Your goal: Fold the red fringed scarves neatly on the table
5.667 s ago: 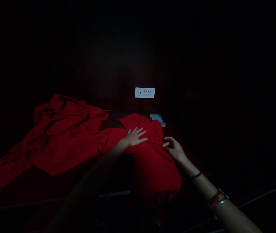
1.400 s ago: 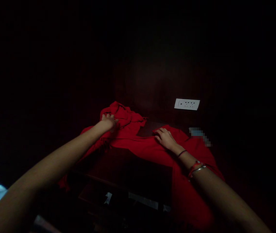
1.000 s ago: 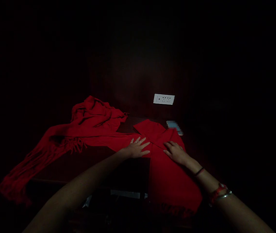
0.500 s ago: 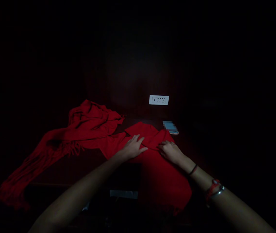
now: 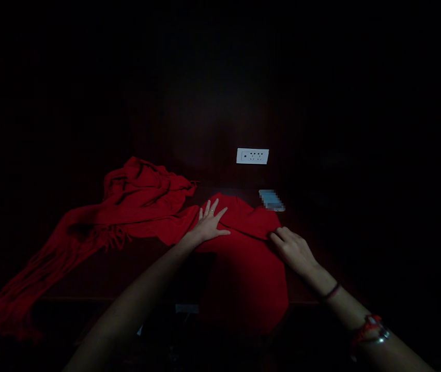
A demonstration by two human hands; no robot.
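A red fringed scarf [image 5: 243, 263] lies across the dark table, its near part hanging over the front edge. On the left the scarf is bunched up, and its long fringe trails toward the lower left. My left hand [image 5: 209, 225] rests flat on the fabric with fingers spread, a ring on one of them. At the right side of the scarf, my right hand [image 5: 292, 249] has its fingers closed on the edge of a fold. The fingertips of that hand are partly hidden.
A phone [image 5: 272, 200] with a blurred screen lies behind the scarf on the right. On the dark wall behind is a white socket plate [image 5: 252, 156]. The table's front edge [image 5: 84, 298] shows faintly, and surroundings are very dark.
My right hand has moved to the right, pulling the scarf's fold out with it. My left hand has shifted slightly up and left, its fingers spreading wider.
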